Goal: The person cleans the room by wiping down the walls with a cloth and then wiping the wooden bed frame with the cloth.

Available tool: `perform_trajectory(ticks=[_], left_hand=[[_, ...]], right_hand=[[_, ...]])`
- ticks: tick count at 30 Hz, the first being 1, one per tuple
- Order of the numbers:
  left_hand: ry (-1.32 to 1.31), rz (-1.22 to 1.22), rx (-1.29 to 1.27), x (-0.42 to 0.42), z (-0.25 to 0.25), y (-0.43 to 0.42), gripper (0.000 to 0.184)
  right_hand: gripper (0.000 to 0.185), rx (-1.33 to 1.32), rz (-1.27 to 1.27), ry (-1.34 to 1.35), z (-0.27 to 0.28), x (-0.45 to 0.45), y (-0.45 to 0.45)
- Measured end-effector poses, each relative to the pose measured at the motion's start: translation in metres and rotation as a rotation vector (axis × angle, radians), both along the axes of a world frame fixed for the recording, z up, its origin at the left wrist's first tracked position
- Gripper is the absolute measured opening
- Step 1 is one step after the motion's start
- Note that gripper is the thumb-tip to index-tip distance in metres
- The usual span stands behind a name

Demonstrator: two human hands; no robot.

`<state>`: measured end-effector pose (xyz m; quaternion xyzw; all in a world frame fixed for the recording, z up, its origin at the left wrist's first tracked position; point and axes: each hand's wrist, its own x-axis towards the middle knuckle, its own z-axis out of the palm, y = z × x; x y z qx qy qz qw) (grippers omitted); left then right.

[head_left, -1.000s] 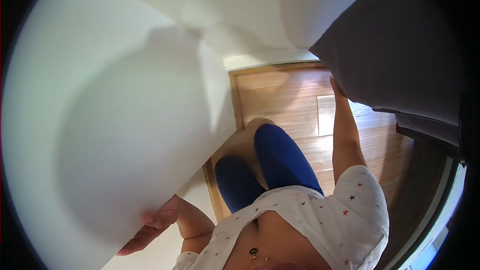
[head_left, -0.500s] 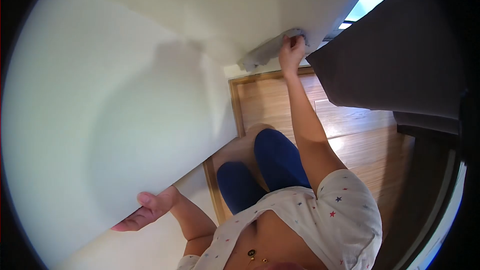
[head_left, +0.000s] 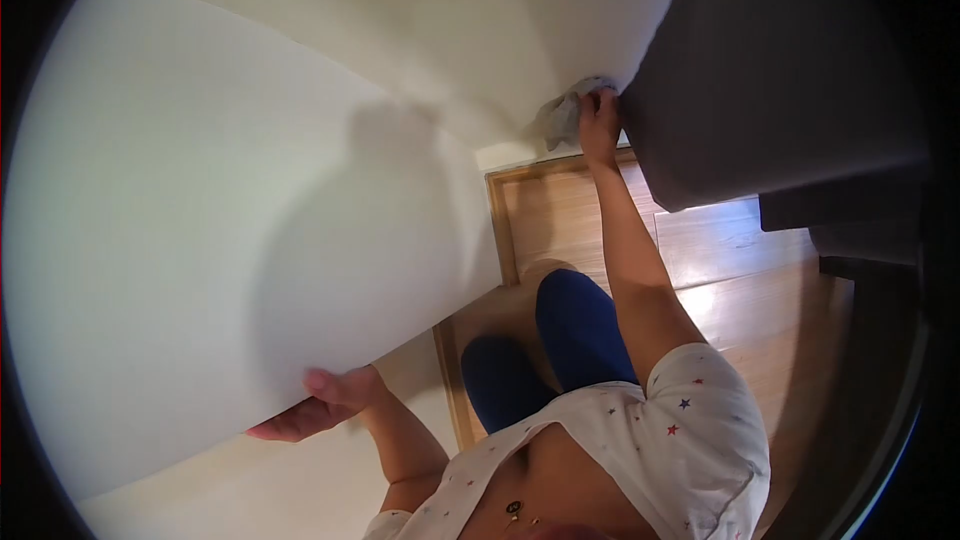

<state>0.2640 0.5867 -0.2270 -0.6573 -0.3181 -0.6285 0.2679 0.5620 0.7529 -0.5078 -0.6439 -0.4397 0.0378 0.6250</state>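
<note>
My right hand (head_left: 600,125) is closed on a crumpled grey cloth (head_left: 562,122), pressed against the low part of the pale wall (head_left: 480,50) beside a dark upholstered piece of furniture (head_left: 780,80). Part of the cloth is hidden behind my fingers. At lower left, my left hand (head_left: 322,405) rests against the vertical edge of the white wall section (head_left: 200,240). Its thumb lies on the near face and its fingers stretch along the edge, apart from the thumb.
Wooden trim (head_left: 503,230) runs along the foot of the wall, above the wood floor (head_left: 560,210). My knees in blue (head_left: 580,330) are bent close to the wall corner. The dark furniture stands tight against the wall at right.
My right hand has moved slightly right with the cloth, closer to the dark furniture, and the cloth is more bunched. The view has shifted; my left hand stays at the wall edge.
</note>
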Motion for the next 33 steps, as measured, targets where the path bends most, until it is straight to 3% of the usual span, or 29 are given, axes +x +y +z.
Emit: perform_trajectory(ticks=[2,8,11,13,16,18,21,22,24,26,27,29,31,33], left_hand=[[-0.034,-0.042,-0.025,0.010,0.006,0.006,0.069],[0.088,0.145,-0.094,0.005,0.000,-0.020,0.065],[0.141,0.225,-0.156,0.001,-0.006,-0.037,0.063],[0.198,0.327,-0.275,-0.001,-0.012,-0.063,0.061],[0.208,0.271,-0.483,-0.005,-0.020,-0.096,0.056],[0.155,0.228,-0.575,-0.006,-0.024,-0.117,0.053],[0.089,0.200,-0.647,-0.006,-0.031,-0.135,0.051],[0.068,0.201,-0.666,-0.006,-0.035,-0.140,0.051],[0.018,0.221,-0.735,-0.008,-0.044,-0.150,0.050],[-0.002,0.239,-0.793,-0.013,-0.051,-0.156,0.049],[0.002,0.246,-0.816,-0.017,-0.053,-0.158,0.049],[0.033,0.253,-0.849,-0.020,-0.053,-0.159,0.048],[0.090,0.259,-0.866,-0.023,-0.045,-0.159,0.046],[0.112,0.286,-0.853,-0.024,-0.034,-0.160,0.046]], right_hand=[[0.008,0.010,0.041,-0.074,-0.013,0.013,0.009],[0.007,-0.153,0.162,-0.417,-0.041,0.035,-0.006],[0.008,-0.130,0.150,-0.295,-0.006,0.038,-0.011],[0.011,0.017,0.138,-0.296,0.054,0.042,-0.012],[0.019,0.263,0.085,-0.317,0.178,0.045,-0.016],[0.026,0.379,-0.134,-0.507,0.248,0.047,-0.016],[0.035,0.289,-0.228,-0.774,0.290,0.050,-0.006],[0.041,0.188,-0.290,-0.969,0.276,0.052,0.006],[0.043,-0.091,-0.055,-1.046,0.250,0.044,-0.006],[0.043,-0.180,0.071,-1.161,0.173,0.038,-0.008],[0.033,-0.084,0.106,-1.180,0.134,0.036,-0.015],[0.032,-0.300,0.178,-0.987,0.087,0.029,-0.036],[0.045,-0.613,0.258,-0.738,0.050,0.019,-0.028],[0.052,-0.814,0.334,-0.656,0.061,0.005,-0.039]])
